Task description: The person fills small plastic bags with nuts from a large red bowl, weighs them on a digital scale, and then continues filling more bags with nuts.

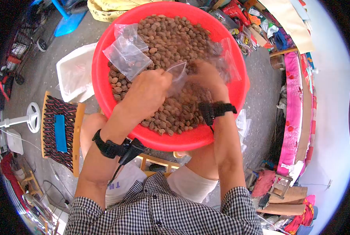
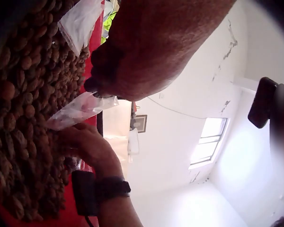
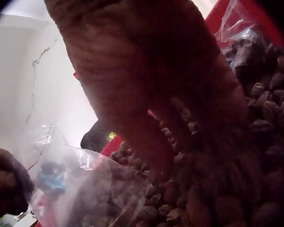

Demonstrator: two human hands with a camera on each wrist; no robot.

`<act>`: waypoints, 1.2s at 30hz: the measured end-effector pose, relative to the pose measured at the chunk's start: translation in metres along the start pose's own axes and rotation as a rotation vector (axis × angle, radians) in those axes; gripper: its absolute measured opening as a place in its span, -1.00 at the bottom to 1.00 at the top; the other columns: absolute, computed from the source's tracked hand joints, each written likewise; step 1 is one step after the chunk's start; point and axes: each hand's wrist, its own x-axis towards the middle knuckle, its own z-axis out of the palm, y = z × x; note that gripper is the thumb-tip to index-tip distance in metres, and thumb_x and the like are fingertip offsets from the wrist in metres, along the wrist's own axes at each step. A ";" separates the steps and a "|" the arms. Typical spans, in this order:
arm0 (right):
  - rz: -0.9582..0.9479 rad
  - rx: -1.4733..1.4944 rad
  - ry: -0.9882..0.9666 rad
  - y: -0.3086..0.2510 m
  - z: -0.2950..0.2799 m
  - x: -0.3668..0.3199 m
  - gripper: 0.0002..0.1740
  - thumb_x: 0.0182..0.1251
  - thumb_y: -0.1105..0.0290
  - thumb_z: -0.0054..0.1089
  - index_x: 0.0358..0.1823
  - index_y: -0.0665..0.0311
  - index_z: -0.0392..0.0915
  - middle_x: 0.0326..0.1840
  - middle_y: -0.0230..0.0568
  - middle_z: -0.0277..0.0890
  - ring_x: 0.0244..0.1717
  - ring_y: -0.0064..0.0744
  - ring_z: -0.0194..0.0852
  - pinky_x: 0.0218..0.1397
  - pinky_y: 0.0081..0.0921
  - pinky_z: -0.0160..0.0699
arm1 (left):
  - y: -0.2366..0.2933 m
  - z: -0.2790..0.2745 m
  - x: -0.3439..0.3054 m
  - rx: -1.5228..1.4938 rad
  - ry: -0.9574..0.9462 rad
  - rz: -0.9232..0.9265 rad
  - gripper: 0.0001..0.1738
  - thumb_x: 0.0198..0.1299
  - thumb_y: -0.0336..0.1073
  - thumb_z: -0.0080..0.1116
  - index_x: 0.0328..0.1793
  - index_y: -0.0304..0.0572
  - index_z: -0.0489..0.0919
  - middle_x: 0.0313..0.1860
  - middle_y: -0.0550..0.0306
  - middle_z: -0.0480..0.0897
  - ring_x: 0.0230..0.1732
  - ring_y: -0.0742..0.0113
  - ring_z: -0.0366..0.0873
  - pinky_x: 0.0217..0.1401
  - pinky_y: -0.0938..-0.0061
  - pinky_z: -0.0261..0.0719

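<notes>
**Left hand grips a clear bag above a red tub of brown nuts**

Well to the left of the gripping hand, a woven seat bears a blue strip. Nearer that hand, outside the tub, is a white container. Just beyond the hand, toward the tub's far left rim, flat clear bags overlap on the rough, brown nuts.

The left hand, with a black strap at its wrist, has its fingers curled and pinches one side of the clear bag. The bag hangs just right of those fingers, above the nuts and between the two hands. The red tub lies beneath both hands.

Right of the bag, the right hand reaches down among the nuts, also strapped in black at the wrist. Motion blur in the head view and shadow in the right wrist view hide its fingertips, so whether it holds any nuts cannot be told.

Just beyond the right hand, another clear bag lies against the tub's right side, dark shapes showing through it. Farther right, outside the tub, hangs pink cloth.
</notes>
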 end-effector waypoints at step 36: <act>-0.126 0.585 -0.092 -0.053 -0.071 -0.060 -0.69 0.25 0.35 0.15 -0.04 0.36 0.60 -0.36 -0.36 0.57 -0.34 -0.61 0.47 -0.30 -0.60 0.45 | 0.015 0.020 0.008 0.061 -0.033 0.078 -0.90 0.00 -0.54 0.00 -0.33 -0.40 0.49 -0.38 -0.25 0.56 -0.30 -0.24 0.59 -0.22 0.01 0.56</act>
